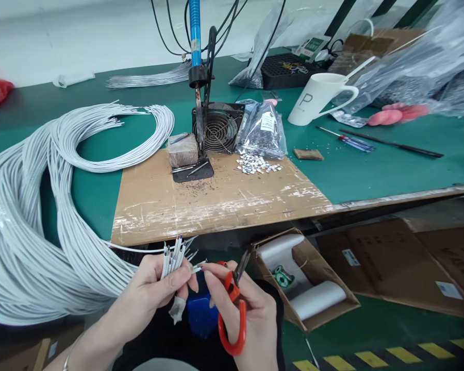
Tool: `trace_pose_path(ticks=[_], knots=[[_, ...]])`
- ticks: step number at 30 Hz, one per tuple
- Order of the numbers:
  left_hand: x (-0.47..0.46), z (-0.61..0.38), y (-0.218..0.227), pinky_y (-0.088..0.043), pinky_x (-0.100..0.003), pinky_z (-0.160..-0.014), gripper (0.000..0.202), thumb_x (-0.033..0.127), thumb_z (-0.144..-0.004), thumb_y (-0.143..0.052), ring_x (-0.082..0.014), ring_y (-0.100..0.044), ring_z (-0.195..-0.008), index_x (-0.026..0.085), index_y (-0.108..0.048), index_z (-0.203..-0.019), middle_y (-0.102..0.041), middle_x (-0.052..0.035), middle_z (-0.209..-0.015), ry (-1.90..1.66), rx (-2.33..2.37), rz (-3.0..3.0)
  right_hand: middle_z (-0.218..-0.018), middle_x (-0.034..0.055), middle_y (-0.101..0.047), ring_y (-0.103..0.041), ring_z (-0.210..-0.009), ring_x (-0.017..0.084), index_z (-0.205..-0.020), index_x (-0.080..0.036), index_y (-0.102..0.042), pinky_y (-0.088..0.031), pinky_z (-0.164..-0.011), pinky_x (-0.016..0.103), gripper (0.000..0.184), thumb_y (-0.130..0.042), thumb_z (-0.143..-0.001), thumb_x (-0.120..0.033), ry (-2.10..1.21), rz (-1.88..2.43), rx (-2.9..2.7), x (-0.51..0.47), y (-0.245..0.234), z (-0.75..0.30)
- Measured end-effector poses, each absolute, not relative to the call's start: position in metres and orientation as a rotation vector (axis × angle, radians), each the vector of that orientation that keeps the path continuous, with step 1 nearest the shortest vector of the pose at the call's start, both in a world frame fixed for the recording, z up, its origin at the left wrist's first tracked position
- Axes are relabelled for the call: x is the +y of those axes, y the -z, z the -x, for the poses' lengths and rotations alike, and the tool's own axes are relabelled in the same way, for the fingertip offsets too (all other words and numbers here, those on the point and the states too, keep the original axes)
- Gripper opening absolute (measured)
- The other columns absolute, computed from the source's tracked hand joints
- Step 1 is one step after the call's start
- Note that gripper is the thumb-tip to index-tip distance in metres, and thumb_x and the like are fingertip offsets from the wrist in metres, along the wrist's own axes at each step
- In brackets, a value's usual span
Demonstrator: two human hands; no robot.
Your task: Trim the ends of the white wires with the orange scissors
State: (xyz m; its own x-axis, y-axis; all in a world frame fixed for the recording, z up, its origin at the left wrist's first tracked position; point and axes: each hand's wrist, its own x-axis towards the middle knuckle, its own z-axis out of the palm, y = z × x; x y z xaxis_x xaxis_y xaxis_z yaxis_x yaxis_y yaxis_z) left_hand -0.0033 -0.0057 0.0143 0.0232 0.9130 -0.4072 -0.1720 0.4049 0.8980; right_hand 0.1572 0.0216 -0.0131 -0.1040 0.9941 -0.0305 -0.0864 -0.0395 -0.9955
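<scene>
My left hand [154, 293] is closed round the ends of a bundle of thin white wires [174, 255], whose stripped tips point upward. The rest of that bundle [31, 221] loops over the table at the left. My right hand [247, 309] holds red-handled scissors [234, 304], blades up and close to the wire tips; its fingers also pinch a wire end [199, 266]. Both hands sit below the table's front edge, above my lap.
A worn wooden board [216, 201] lies on the green table [371, 165]. On it stand a soldering iron stand [197, 103] and a small fan [218, 129], with a bag of small metal parts [261, 131] beside them. White mug [317, 98] behind. Open cardboard box [305, 283] below.
</scene>
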Motion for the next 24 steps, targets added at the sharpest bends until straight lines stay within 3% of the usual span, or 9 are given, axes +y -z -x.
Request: trace_pose_path(ticks=[9, 17, 24], knots=[[-0.007, 0.001, -0.012, -0.012, -0.023, -0.043, 0.041, 0.050, -0.095, -0.070, -0.0059, -0.024, -0.047, 0.014, -0.072, -0.076, -0.049, 0.0046, -0.056, -1.010, 1.274, -0.777, -0.065, -0.0028, -0.062, -0.054, -0.056, 0.010, -0.081, -0.028, -0.085, -0.043, -0.052, 0.020, 0.012, -0.076, -0.083, -0.020, -1.319, 1.091, -1.178, 0.019, 0.005, -0.153], [-0.012, -0.004, -0.011, -0.036, -0.021, -0.050, 0.040, 0.051, -0.096, -0.069, -0.0096, -0.035, -0.052, 0.018, -0.057, -0.076, -0.046, 0.0060, -0.060, -0.995, 1.302, -0.824, -0.060, -0.0032, -0.057, -0.051, -0.053, 0.010, -0.073, -0.025, -0.083, -0.040, -0.050, 0.022, 0.012, -0.076, -0.081, -0.019, -1.224, 1.118, -1.224, 0.018, 0.007, -0.155], [-0.013, -0.008, -0.015, -0.032, -0.022, -0.054, 0.042, 0.051, -0.097, -0.066, -0.0113, -0.035, -0.059, 0.020, -0.052, -0.075, -0.043, 0.0058, -0.065, -0.970, 1.341, -0.912, -0.061, -0.0055, -0.054, -0.050, -0.049, 0.008, -0.075, -0.021, -0.076, -0.041, -0.046, 0.018, 0.014, -0.072, -0.082, -0.010, -0.896, 1.076, -1.327, 0.014, 0.015, -0.151]])
